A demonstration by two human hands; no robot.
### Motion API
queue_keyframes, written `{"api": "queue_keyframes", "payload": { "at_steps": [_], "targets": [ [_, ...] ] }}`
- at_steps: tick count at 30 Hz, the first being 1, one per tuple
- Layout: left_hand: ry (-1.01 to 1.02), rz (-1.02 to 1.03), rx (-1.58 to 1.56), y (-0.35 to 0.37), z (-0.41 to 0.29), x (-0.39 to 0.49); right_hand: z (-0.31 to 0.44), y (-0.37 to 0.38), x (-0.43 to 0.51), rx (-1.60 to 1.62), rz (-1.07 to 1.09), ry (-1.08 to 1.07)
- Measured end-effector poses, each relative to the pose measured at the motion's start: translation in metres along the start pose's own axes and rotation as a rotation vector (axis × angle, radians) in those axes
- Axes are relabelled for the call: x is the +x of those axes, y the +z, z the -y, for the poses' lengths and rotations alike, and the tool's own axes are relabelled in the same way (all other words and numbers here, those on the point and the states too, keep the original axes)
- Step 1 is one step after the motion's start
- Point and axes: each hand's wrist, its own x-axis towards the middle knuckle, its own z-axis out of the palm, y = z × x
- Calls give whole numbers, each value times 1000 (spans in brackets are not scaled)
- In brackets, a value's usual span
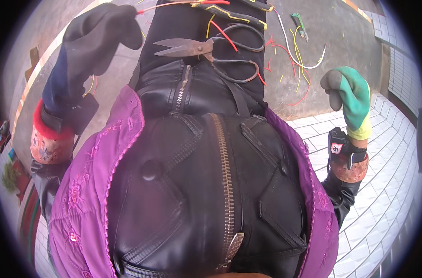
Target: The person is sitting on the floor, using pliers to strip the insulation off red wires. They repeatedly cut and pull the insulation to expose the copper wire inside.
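In a dark grey and blue glove, my left hand is shut at the red end of a bare copper wire. This wire runs right to black-and-yellow tool handles over my lap; the tool's head is out of view. Scissors with dark loop handles lie on my lap, blades parted and pointing left. Short red insulation pieces lie by and across them. My right hand, in a green and yellow glove with grey fingertips, is held out at the right, fingers curled, with nothing visible in it.
On the grey floor beyond my lap lie a green utility knife, a white wire, yellow wires and red scraps. White tiles cover the ground at the right. A potted plant stands far left.
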Motion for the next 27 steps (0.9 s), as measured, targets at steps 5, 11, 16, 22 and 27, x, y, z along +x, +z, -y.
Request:
{"api": "queue_keyframes", "payload": {
  "at_steps": [5, 11, 16, 22, 27],
  "targets": [
    [-24, 93, -71, 10, -11, 1, -7, 26, 15, -175, -151, -731],
    [-152, 246, -211, 19, -19, 5, 51, 66, 34, -322, -7, -1041],
    [577, 352, 296, 18, -15, 3, 46, 65, 19, -410, 198, -1033],
    [471, 463, 135, 18, -5, -8, 30, 59, 3, -270, 192, -1200],
    [656, 543, 302, 13, 10, -9, 19, 61, -3, -218, 282, -1105]
  ]
}}
